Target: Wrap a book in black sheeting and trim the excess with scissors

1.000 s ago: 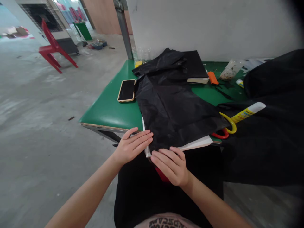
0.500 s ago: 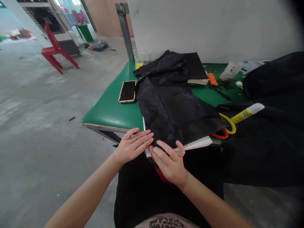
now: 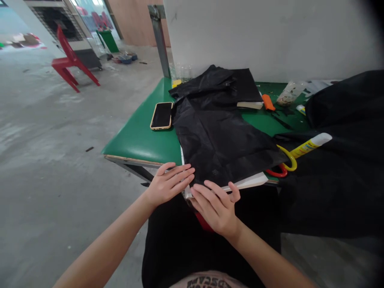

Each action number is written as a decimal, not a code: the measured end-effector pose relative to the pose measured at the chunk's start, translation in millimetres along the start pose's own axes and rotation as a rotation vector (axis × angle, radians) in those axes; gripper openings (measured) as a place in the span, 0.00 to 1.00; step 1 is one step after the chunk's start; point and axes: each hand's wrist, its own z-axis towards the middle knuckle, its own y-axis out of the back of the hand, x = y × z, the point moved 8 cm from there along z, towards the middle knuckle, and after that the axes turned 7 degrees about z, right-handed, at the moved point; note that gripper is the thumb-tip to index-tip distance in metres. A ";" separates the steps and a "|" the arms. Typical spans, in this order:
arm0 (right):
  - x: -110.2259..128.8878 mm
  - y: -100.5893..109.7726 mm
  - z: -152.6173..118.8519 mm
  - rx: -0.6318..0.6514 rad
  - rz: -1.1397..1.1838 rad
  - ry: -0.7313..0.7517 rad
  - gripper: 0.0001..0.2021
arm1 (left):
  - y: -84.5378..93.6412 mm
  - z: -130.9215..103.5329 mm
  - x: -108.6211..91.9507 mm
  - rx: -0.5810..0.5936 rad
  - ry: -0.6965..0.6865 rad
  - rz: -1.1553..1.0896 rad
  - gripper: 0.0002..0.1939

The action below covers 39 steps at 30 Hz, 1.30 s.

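Observation:
A black sheet of fabric or thin plastic (image 3: 222, 136) lies over a white board or book (image 3: 252, 181) at the front edge of the green table. My left hand (image 3: 168, 185) rests with fingers stretched out on the near left corner of the black sheet. Beside it, my right hand (image 3: 217, 206) lies along the near edge, its fingers extended over the sheet and the white edge, holding nothing. Its thumb is partly hidden. Right of the sheet are scissors with red and yellow handles (image 3: 291, 160), their blades hidden, and a yellow glue stick (image 3: 312, 145).
A phone (image 3: 162, 116) lies on the green table (image 3: 141, 136), left of the sheet. Farther back are a black book (image 3: 247, 86), an orange object (image 3: 268, 103) and a clear plastic cup (image 3: 291, 94). Black cloth (image 3: 339, 172) covers the right side. A red chair (image 3: 67, 60) stands far left.
My right hand has shifted slightly right and down along the near edge. My left hand has stayed almost in place on the corner.

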 end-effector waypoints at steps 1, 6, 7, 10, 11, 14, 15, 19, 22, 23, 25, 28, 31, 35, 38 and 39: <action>0.9 -0.7 -0.5 0.010 0.014 -0.006 0.10 | 0.1 0.0 0.2 0.000 -0.005 0.003 0.13; 1.4 -4.9 -0.1 0.052 0.086 -0.028 0.04 | -1.6 -0.5 2.4 0.023 -0.036 0.000 0.14; 1.4 -4.4 0.3 0.045 0.100 -0.023 0.04 | -2.0 -0.7 3.2 0.025 -0.039 -0.008 0.14; 0.3 -3.3 0.1 0.029 0.142 -0.014 0.03 | -2.9 -0.9 4.1 0.011 -0.055 -0.031 0.14; -0.5 -3.3 -0.6 0.026 0.147 -0.016 0.03 | -2.9 -1.0 4.1 0.002 -0.059 -0.036 0.15; -0.2 -1.5 -2.9 0.002 0.123 -0.008 0.05 | -2.5 -1.3 4.7 -0.011 -0.031 -0.043 0.16; 0.7 0.1 -3.5 -0.011 0.112 -0.004 0.05 | -2.4 -1.5 5.0 -0.003 -0.013 -0.045 0.17; 2.0 12.3 -5.9 -0.058 0.118 -0.038 0.13 | -0.2 -4.8 2.2 0.070 0.022 -0.042 0.21; -2.9 29.2 -10.1 -0.091 0.139 -0.083 0.17 | 11.4 -9.1 0.8 0.037 0.058 -0.026 0.24; -6.5 35.7 -11.6 -0.099 0.135 -0.102 0.16 | 16.4 -10.6 0.8 0.012 0.079 -0.021 0.24; -16.3 48.7 -13.7 -0.106 0.105 -0.145 0.12 | 26.0 -13.2 -0.2 -0.035 0.121 -0.015 0.24; -32.1 67.6 -13.4 -0.120 0.041 -0.195 0.07 | 37.6 -14.2 -4.9 -0.077 0.182 -0.022 0.22; -46.7 81.8 -12.8 -0.131 -0.025 -0.245 0.05 | 40.6 -8.9 -16.5 -0.043 0.190 -0.048 0.20; -59.0 92.9 -16.2 -0.131 -0.099 -0.260 0.09 | 33.5 4.7 -33.6 0.035 0.165 -0.030 0.23; -64.4 102.0 -18.4 -0.151 -0.135 -0.249 0.10 | 26.7 11.9 -37.9 0.055 0.191 -0.012 0.20; -66.0 105.5 -18.6 -0.156 -0.148 -0.244 0.10 | 25.6 12.6 -38.6 0.051 0.199 -0.012 0.19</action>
